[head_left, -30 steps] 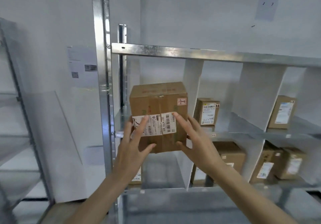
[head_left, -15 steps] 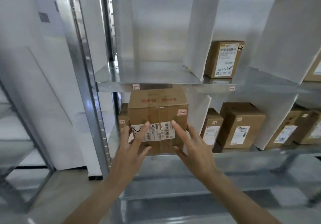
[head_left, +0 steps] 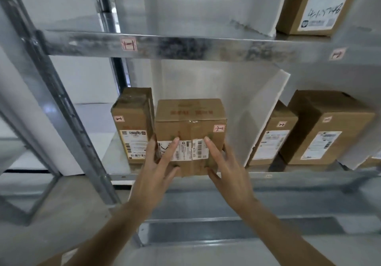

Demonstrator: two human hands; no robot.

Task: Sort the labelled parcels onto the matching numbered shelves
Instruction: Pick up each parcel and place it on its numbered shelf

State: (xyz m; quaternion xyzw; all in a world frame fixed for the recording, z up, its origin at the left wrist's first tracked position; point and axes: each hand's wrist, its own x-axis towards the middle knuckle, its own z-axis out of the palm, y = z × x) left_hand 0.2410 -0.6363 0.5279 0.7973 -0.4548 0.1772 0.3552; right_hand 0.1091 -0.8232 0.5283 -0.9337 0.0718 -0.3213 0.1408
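Grey metal shelving (head_left: 185, 47) against a white wall, split into bays by white divider boards (head_left: 266, 117), seen from head height looking down along two bare forearms.

Left hand (head_left: 156, 168) with straight spread fingers pressed to the front and left edge of a brown cardboard parcel (head_left: 189, 125), index fingertip on its white shipping label (head_left: 183, 150). Right hand (head_left: 228, 168) likewise flat and spread, fingers on the front face and round the parcel's right edge, thumb low near the bottom corner. Parcel held between both hands, upright, on the lower shelf (head_left: 288, 176) at its front lip, in the leftmost bay. Small pink tag (head_left: 219, 129) on the parcel's upper right corner, handwritten "2-1".

Just beside the parcel on its left, touching or nearly so, a narrower parcel (head_left: 132, 121), also tagged 2-1. Beyond the divider to the right, two more brown boxes (head_left: 329, 125) standing side by side. Above, on the upper shelf's front rail, a pink shelf tag (head_left: 128, 44); another labelled box (head_left: 313, 5) on the upper shelf at far right.
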